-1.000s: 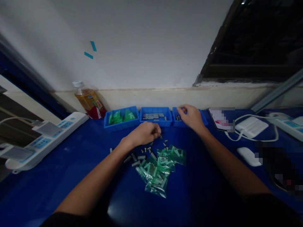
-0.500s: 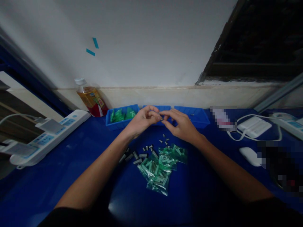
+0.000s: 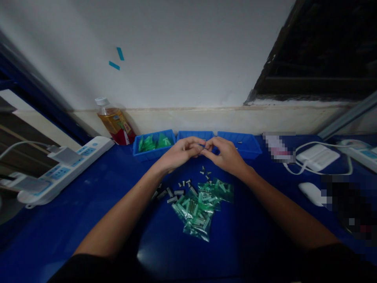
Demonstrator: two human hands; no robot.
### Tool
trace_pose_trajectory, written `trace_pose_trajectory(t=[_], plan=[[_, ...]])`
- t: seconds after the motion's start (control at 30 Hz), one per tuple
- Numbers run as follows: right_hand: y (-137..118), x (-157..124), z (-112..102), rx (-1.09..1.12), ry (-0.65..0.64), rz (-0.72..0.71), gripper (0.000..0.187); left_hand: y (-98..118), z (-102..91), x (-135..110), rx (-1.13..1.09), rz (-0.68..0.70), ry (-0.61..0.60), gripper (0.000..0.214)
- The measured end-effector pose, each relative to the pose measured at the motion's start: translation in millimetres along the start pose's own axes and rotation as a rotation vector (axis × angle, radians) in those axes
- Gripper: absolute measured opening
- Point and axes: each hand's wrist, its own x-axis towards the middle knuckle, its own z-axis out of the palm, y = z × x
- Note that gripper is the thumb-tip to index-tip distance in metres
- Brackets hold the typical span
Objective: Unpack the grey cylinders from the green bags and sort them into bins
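My left hand [image 3: 184, 152] and my right hand [image 3: 223, 153] meet fingertip to fingertip over the table, in front of the middle blue bin [image 3: 196, 135]. Both are closed in a pinch; whatever sits between the fingers is too small and covered to name. Below them lie several loose small screws [image 3: 184, 183], with more by the right wrist. Several silver metal standoffs [image 3: 178, 192] lie just right of my left forearm. Beside these, a pile of green-tinted clear bags [image 3: 198, 224] holds similar metal pieces.
A left blue bin [image 3: 154, 155] contains green bags; a right blue bin [image 3: 247, 151] has a few small parts. A drink bottle [image 3: 116, 124] leans near the wall. A power strip [image 3: 66, 167] lies left; a white charger [image 3: 318, 157] with cable and a white case [image 3: 310, 193] lie right.
My fingertips have drawn closer together, and the small metallic piece glimpsed between them is now mostly covered. The whole view has shifted slightly; the bags and loose parts lie as before.
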Motion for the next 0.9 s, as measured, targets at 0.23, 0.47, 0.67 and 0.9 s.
trace_pose_trajectory(t=[0.23,0.47,0.67,0.9], plan=[[-3,2,0,0.118,0.084,0.122,0.024,7,6.4,-4,0.397,0.281,0.031,0.026],[-8,0,2,0.151,0.071,0.109,0.022,7,11.0,-5,0.717,0.38,0.228,0.015],[-8,-4,3,-0.037,0.118,-0.045,0.016,-1,7.1,-1,0.459,0.229,0.2,0.031],[7,-6,-3,-0.099,-0.008,-0.088,0.01,-3,3.0,-1,0.655,0.115,-0.006,0.037]])
